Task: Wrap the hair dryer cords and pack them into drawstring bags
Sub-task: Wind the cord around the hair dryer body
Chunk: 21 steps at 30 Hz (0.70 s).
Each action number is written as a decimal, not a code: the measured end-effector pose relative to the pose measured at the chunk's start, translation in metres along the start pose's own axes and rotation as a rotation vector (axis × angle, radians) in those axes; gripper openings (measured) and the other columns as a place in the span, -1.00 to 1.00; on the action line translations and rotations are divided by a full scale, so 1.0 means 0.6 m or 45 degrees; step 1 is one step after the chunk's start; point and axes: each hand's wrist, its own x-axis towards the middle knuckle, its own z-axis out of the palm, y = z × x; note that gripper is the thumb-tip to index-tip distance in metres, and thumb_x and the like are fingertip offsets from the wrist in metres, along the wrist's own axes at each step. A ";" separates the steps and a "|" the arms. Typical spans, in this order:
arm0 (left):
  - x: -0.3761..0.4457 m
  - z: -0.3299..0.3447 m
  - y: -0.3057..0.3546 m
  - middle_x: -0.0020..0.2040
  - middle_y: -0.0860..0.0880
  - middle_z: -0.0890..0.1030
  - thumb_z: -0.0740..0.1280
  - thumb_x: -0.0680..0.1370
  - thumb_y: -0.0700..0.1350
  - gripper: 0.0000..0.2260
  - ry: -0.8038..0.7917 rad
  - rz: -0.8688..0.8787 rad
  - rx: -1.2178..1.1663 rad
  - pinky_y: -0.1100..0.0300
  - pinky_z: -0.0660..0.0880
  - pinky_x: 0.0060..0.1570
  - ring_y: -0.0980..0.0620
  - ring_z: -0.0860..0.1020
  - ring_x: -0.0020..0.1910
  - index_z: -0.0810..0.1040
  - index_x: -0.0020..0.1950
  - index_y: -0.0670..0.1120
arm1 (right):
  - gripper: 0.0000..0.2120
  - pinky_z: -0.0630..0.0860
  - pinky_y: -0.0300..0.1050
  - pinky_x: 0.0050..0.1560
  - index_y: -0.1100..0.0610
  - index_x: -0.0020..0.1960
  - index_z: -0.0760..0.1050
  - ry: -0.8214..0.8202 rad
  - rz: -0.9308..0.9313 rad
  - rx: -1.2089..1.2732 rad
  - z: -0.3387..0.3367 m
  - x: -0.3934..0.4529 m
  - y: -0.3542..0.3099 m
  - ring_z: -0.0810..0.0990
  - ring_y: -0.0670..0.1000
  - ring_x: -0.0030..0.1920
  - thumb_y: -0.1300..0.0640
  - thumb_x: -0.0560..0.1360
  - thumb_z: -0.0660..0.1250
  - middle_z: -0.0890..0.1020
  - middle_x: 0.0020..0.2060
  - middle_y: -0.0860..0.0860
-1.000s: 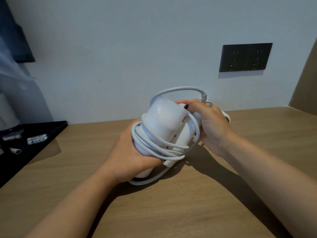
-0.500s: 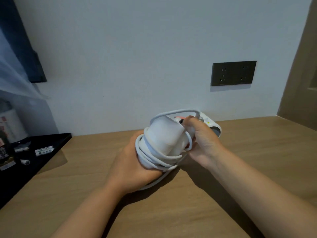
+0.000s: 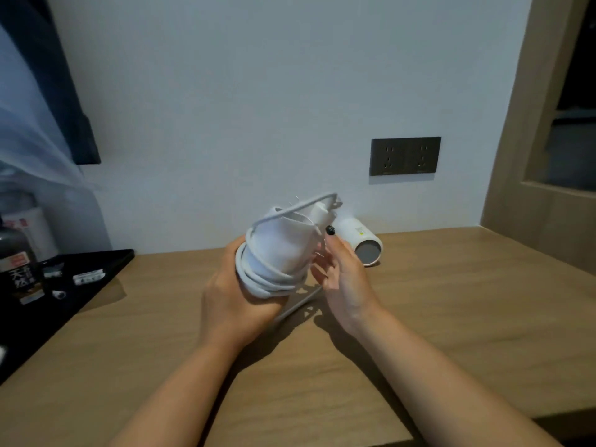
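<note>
Far left: black tray (image 3: 106,272) on wooden tabletop (image 3: 451,317), carrying a dark bottle (image 3: 19,269) and small white sachets (image 3: 87,277); further details too blurred to read. Centre: left hand (image 3: 232,298) raised above tabletop, fingers curled round lower end of white hair dryer (image 3: 283,240), gripping it over wound turns of white cord (image 3: 267,279). One loop of cord arching over top of dryer; a loose length trailing below onto tabletop. Just right: right hand (image 3: 342,275) beside dryer, fingers (image 3: 332,245) loosely bent, tips at cord near dryer top; actual grip cannot be told. Behind right hand: second white dryer (image 3: 361,240) lying on tabletop by wall. Above: dark double socket (image 3: 404,155) on wall.
</note>
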 end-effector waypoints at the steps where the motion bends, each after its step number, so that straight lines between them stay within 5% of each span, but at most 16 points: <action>1: -0.002 0.001 0.008 0.00 0.31 0.53 0.62 0.18 0.07 -0.28 0.046 -0.134 -0.093 0.45 0.40 -0.14 0.28 0.53 -0.09 0.37 0.26 0.19 | -0.44 0.40 -0.08 0.21 0.03 0.27 0.46 -0.028 0.000 -0.092 0.003 -0.004 0.006 0.56 -0.03 0.14 -0.11 0.33 0.47 0.60 0.11 0.00; 3: -0.006 0.004 0.015 -0.01 0.20 0.59 0.65 0.13 0.05 -0.31 0.119 -0.362 -0.337 0.35 0.47 -0.11 0.24 0.56 -0.04 0.43 0.18 0.09 | -0.40 0.44 -0.14 0.18 0.00 0.34 0.40 -0.086 0.009 -0.234 0.012 -0.015 0.017 0.55 -0.05 0.20 -0.12 0.35 0.44 0.57 0.20 0.02; 7: -0.016 0.003 0.008 -0.02 -0.07 0.68 0.60 0.28 -0.24 -0.57 0.108 -0.662 -0.750 0.24 0.55 -0.19 0.02 0.65 -0.08 0.55 0.08 -0.05 | -0.66 0.45 -0.31 -0.04 0.02 0.31 0.42 -0.088 -0.062 -0.420 0.024 -0.038 0.024 0.55 -0.11 0.10 0.08 0.55 0.33 0.56 0.09 -0.05; 11: -0.025 -0.005 0.014 -0.01 -0.06 0.68 0.60 0.24 -0.17 -0.48 0.051 -0.639 -0.708 0.28 0.56 -0.22 0.04 0.66 -0.08 0.55 0.15 -0.12 | -0.78 0.46 -0.18 0.03 0.01 0.17 0.50 -0.007 -0.127 -0.376 0.025 -0.055 0.020 0.55 0.00 0.13 0.04 0.53 0.33 0.58 0.11 0.03; 16: -0.069 0.003 0.057 0.10 -0.02 0.58 0.58 0.15 0.05 -0.23 -0.226 -0.657 -0.656 -0.04 0.59 0.04 0.02 0.60 0.04 0.36 0.30 -0.01 | -0.77 0.49 -0.05 0.08 0.15 0.22 0.45 0.092 -0.170 -0.183 0.011 -0.097 0.019 0.59 0.02 0.04 0.19 0.57 0.28 0.62 0.00 0.07; 21: -0.099 0.010 0.099 0.18 0.08 0.42 0.50 0.39 0.01 -0.28 -0.253 -0.532 -0.432 0.14 0.38 0.00 0.19 0.45 -0.01 0.11 0.38 0.09 | -0.76 0.55 -0.09 -0.01 0.05 0.25 0.45 0.306 -0.180 -0.276 -0.007 -0.132 0.005 0.61 -0.02 0.00 0.10 0.59 0.25 0.64 0.01 0.01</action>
